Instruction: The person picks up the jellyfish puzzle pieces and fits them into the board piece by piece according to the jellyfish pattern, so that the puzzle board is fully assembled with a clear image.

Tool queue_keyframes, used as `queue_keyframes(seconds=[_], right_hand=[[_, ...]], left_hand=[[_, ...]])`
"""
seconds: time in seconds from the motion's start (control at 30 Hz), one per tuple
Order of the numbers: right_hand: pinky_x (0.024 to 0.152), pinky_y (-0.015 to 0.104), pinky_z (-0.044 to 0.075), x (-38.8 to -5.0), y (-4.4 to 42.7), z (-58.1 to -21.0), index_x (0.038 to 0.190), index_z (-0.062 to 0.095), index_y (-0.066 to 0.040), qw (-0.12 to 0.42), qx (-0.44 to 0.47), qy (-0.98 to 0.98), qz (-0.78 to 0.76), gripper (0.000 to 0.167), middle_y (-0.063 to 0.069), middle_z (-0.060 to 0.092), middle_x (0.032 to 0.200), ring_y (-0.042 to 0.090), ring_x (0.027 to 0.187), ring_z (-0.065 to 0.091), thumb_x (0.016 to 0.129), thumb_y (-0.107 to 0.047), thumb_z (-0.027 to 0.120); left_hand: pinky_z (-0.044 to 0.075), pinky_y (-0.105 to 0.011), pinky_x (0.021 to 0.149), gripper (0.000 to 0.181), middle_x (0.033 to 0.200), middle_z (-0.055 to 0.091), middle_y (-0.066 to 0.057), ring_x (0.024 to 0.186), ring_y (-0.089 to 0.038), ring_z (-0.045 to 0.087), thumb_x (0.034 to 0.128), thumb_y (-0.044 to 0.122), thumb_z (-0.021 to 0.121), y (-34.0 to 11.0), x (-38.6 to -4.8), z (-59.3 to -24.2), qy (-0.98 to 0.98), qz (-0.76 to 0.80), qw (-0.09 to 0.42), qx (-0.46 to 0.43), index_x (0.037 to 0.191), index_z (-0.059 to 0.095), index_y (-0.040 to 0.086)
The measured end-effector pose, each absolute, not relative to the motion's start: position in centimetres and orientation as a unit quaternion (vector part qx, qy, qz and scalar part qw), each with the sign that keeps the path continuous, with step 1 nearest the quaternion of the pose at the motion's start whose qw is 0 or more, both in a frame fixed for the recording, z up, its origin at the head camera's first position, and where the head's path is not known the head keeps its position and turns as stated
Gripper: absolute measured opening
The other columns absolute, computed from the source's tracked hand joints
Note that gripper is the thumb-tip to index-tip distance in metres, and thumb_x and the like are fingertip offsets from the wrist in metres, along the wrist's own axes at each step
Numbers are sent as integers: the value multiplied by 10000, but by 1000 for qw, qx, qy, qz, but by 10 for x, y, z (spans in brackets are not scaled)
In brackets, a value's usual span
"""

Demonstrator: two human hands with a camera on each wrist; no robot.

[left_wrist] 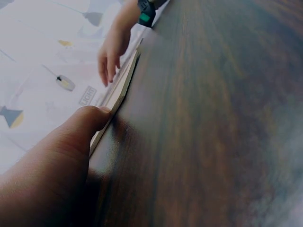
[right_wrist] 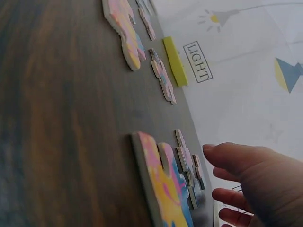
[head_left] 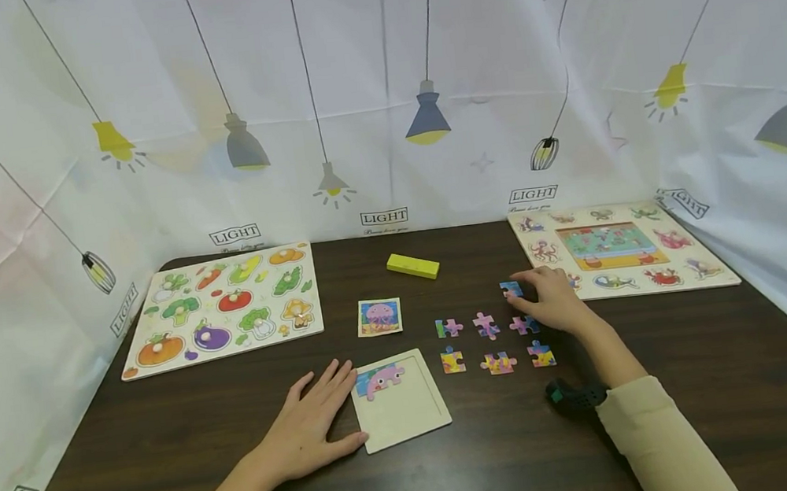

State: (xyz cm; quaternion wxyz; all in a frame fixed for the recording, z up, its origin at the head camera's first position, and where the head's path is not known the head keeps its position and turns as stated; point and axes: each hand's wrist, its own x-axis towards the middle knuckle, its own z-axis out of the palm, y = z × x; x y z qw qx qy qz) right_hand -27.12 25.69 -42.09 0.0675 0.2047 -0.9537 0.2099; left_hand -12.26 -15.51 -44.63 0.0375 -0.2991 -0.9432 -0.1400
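Observation:
My left hand (head_left: 309,430) lies with fingers extended along the left side of a square wooden puzzle tray (head_left: 406,414). Its thumb (left_wrist: 97,116) touches the tray's edge. Two joined puzzle pieces (head_left: 380,380), blue with a pink eyed animal, sit in the tray's upper left. My right hand (head_left: 550,299) is at a blue puzzle piece (head_left: 511,289), thumb and index finger on either side of it. In the right wrist view the fingers are apart, and the piece seems to lie on the table. Closer to me are several loose pieces, among them a yellow and blue one (head_left: 542,354).
A picture card (head_left: 379,317) with a pink octopus lies behind the tray. Farther back is a yellow block (head_left: 413,266). A vegetable board (head_left: 228,305) is at the left, a sea-animal board (head_left: 621,247) at the right. A printed curtain (head_left: 361,59) hangs behind the dark table (head_left: 499,457).

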Motion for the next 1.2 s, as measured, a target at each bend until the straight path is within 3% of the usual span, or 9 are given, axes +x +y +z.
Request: queue_keyframes(seconds=[0.5, 0.7, 0.87, 1.0, 1.2], right_hand=[[853, 597, 275, -274, 256, -436, 1175, 572, 40, 112, 171, -964, 171, 426, 302, 479, 1124, 470, 1003, 400, 894, -279, 595], [850, 549, 289, -275, 256, -434, 1129, 558, 50, 125, 182, -947, 233, 387, 247, 582, 1032, 411, 960, 478, 848, -193, 666], [748, 480, 405, -275, 255, -436, 1086, 540, 20, 147, 180, -932, 278, 344, 144, 629, 833, 315, 790, 584, 828, -152, 689], [640, 396, 434, -274, 253, -436, 1065, 538, 0, 150, 154, -931, 294, 266, 107, 636, 795, 261, 716, 595, 850, -105, 655], [619, 357, 430, -274, 250, -436, 1017, 560, -7, 164, 141, -925, 311, 186, 124, 661, 804, 262, 727, 601, 867, -93, 630]], left_hand=[[130, -493, 1048, 861, 1506, 215, -24, 1379, -179, 146, 840, 683, 389, -156, -125, -448, -942, -138, 46, -302, 1461, 240, 105], [137, -507, 1044, 858, 1505, 220, -24, 1379, -182, 149, 839, 683, 391, -156, -125, -450, -942, -140, 48, -301, 1459, 250, 107], [127, -493, 1049, 861, 1511, 200, -10, 1382, -160, 124, 837, 694, 373, -156, -125, -450, -944, -138, 44, -297, 1465, 234, 122], [119, -489, 1051, 858, 1514, 190, -6, 1383, -152, 114, 840, 693, 367, -156, -125, -451, -944, -138, 44, -297, 1467, 227, 125], [137, -510, 1038, 846, 1502, 227, -34, 1377, -189, 158, 846, 668, 403, -156, -124, -450, -940, -145, 55, -305, 1456, 256, 101]])
